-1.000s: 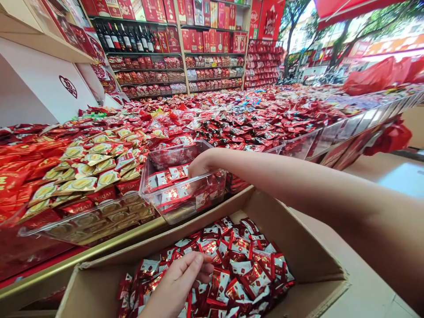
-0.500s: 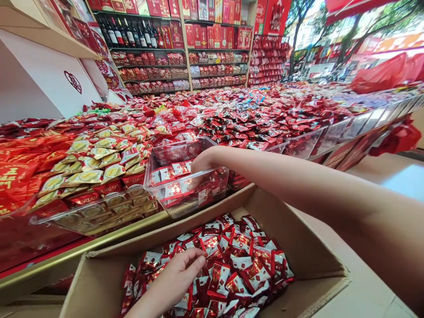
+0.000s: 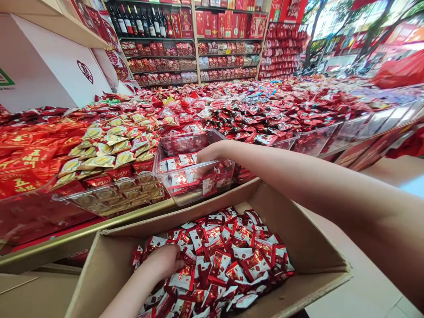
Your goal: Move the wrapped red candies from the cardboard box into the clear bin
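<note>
My left hand (image 3: 164, 261) is down among red and white wrapped candies (image 3: 220, 265) in an open cardboard box (image 3: 293, 229). Its fingers curl inward, and what lies under them is hidden. My right hand (image 3: 212, 154) reaches over the rim into a clear plastic bin (image 3: 195, 196) just beyond the box. Inside that bin lie similar red and white packets (image 3: 180, 176) in neat rows. The right fingers are low among them, blurred behind the clear wall, so their grip is unclear.
Gold durian packets (image 3: 109, 145) and red packets (image 3: 33, 152) fill the bins on the left. A wide spread of wrapped sweets (image 3: 258, 108) stretches behind. A gold edge strip (image 3: 139, 216) runs below the bins. Wine bottles (image 3: 137, 22) stand on shelves at the back.
My left hand has moved left and deeper into the candies, its fingers now curled. My right hand stays in the clear bin. The camera view has shifted slightly.
</note>
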`<state>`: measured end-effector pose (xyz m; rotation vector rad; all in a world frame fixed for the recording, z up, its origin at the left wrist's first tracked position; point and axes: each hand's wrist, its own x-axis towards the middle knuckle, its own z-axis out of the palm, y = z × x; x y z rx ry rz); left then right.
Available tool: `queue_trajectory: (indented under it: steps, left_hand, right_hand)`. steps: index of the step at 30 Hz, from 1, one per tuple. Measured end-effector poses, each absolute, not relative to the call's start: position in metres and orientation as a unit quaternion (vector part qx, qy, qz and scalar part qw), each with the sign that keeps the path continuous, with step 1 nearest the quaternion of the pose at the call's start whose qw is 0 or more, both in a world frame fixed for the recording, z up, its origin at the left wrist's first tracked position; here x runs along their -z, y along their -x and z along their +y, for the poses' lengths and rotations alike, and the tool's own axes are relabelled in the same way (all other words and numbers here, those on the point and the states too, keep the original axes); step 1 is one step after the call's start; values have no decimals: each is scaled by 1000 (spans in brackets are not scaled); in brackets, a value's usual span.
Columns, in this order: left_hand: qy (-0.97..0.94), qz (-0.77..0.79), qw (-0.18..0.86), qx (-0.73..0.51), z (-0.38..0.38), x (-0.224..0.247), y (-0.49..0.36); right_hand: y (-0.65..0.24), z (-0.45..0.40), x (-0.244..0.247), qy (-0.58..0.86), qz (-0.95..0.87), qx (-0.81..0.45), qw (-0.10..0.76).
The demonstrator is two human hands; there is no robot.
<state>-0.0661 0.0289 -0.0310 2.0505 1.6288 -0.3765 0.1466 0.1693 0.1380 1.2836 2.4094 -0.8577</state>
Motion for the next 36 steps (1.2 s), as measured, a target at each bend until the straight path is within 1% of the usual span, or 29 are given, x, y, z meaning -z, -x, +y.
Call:
queue_trajectory:
  steps: [6,9,13,16,17,18,20,22,23,24,27,30,32,36]
  left_hand:
    - [-741,596,257,170,25,34,62]
    - [-734,602,270,162,23,36,60]
    - [-719,615,310,91,25,35,59]
    - [-699,611,372,8,32,24,58]
    - [-690,604,398,-21,33,18,56]
    - [-681,595,425,-50,34,10,55]
    - [-658,573,476,-110,33,-9,51]
    - [-635,556,510,-165,29,-29,45]
    - [-621,549,527,-189,25,-37,42]
    - [-599,538,552,-216,21,-44,38]
    - [-515,500,627,-305,11,-54,27]
    - [-475,506,625,-357,7,-53,18]
    - [-462,519,613,-376,6,-52,15]
    - [-427,505,622,-419,4,-53,11]
  right_hand:
    - [-147,169,-138,-461,830,293,111]
    - [-147,166,-138,-464,838,273,83]
    - [-145,163,-139,-461,859,219,42]
    - [-144,165,-145,-469,866,173,1]
    - [-145,163,-148,-468,869,154,-33]
    - [-146,159,-152,-463,873,126,-88]
    - [-148,140,-159,-426,870,60,-241]
    - [-152,109,-158,-368,853,37,-368]
    - [-154,91,-153,-349,851,57,-389]
    - [-156,73,-143,-346,852,91,-383]
    - [-160,32,-97,-436,808,189,-347]
    - [-158,18,-52,-466,780,296,-295]
    - [-156,18,-37,-464,775,318,-289]
    - [-150,20,-37,-480,754,288,-344]
